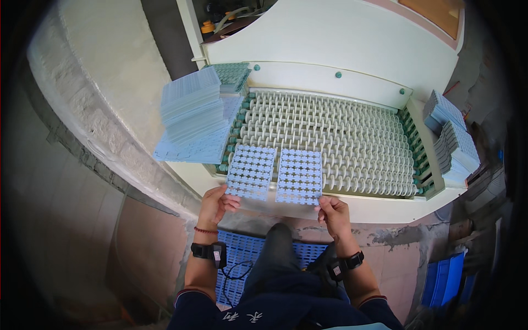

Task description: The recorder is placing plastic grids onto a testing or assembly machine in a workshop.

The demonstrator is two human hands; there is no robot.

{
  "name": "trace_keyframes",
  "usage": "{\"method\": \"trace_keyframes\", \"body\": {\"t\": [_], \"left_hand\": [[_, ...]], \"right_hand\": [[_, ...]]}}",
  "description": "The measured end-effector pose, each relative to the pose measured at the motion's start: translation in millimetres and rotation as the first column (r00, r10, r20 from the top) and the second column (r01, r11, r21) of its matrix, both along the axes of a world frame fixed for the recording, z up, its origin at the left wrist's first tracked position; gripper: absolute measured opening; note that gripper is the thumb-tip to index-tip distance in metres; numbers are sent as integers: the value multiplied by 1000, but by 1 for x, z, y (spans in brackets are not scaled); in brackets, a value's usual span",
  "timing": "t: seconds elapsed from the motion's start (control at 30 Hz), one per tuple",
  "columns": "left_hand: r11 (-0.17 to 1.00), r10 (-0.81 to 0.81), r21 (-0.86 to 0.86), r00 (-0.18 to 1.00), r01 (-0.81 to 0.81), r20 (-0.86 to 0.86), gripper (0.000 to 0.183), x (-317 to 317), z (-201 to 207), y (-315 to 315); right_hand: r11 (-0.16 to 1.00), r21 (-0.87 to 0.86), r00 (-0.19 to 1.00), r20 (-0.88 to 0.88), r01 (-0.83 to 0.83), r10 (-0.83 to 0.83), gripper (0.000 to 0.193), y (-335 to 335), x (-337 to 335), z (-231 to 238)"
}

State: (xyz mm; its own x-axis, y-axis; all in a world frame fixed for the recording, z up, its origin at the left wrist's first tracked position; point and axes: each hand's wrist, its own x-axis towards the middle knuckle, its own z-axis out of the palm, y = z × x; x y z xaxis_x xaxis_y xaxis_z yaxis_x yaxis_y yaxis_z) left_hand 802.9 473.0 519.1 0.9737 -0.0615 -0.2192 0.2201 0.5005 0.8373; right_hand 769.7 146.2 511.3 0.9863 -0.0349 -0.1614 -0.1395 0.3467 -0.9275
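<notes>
Two flat light-blue panels with rows of cut-outs, resembling circuit board panels, lie side by side over the near left edge of a roller conveyor (368, 137). My left hand (215, 204) grips the near left corner of the left panel (251, 171) between thumb and fingers. At the near right corner of the right panel (300, 175), my right hand (333, 213) pinches in the same way. A narrow gap separates the two panels. Their far parts reach over the white roller wheels, while the near ends overhang the machine's front edge.
Left of the rollers, a tall stack of pale blue panels (192, 104) leans on a blue sheet (190, 146). More stacked panels (456, 143) stand at the machine's right end. The white machine hood (341, 38) rises behind. A blue slatted mat (236, 247) lies underfoot, with a blue bin (443, 280) at right.
</notes>
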Motion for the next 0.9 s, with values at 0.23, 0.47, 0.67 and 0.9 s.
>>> {"method": "trace_keyframes", "body": {"t": [0.23,0.47,0.67,0.9], "left_hand": [[993,116,15,989,-116,-87,47,-9,-18,21],[988,154,-5,982,-155,-113,42,-30,-37,10],[995,97,3,989,-97,-115,37,-47,-45,-6],[986,152,77,986,-146,-72,32,-60,-42,-11]], "right_hand": [[898,-293,926,285,329,-246,16,-86,-14,46],[155,-297,330,740,942,-587,31,-261,-25,137],[-309,-584,312,725,751,-615,63,-282,22,172],[-342,-434,163,785,833,-598,60,-326,16,148]]}}
